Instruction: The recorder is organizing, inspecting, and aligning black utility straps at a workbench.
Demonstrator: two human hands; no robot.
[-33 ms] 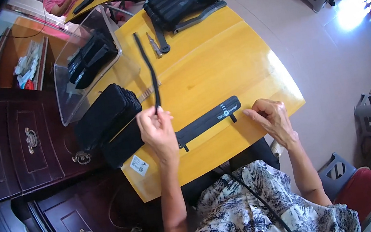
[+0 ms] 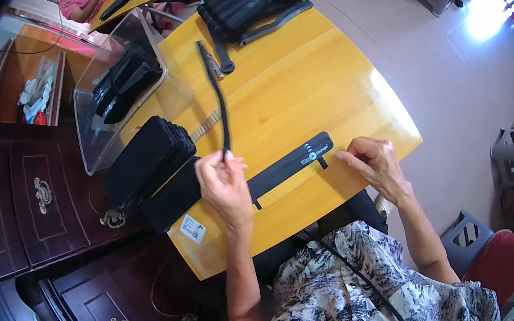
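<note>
My left hand (image 2: 226,191) pinches the lower end of a thin black strap (image 2: 221,109), which stands up over the table and curves slightly. Beneath lies a flat black fabric strip (image 2: 290,165) with a white printed mark near its right end and two short tabs on its near edge; my left hand covers its left end. Just off the strip's right end is my right hand (image 2: 376,168), fingers curled and thumb pointing left. Whatever that hand holds, if anything, is hidden. Left of my left hand, a thick stack of black fabric pieces (image 2: 148,159) rests on another black piece.
A clear plastic bin (image 2: 87,141) with black bundles stands at the table's left. Toward the far edge are a strapped black bundle (image 2: 251,0), a grey strap (image 2: 224,57) and a screwdriver-like tool (image 2: 215,68). Dark wooden drawers (image 2: 99,301) adjoin on the left.
My left hand has shifted slightly right and nearer to me, carrying the strap, whose upper end now crosses the screwdriver-like tool. My right hand is practically unmoved.
</note>
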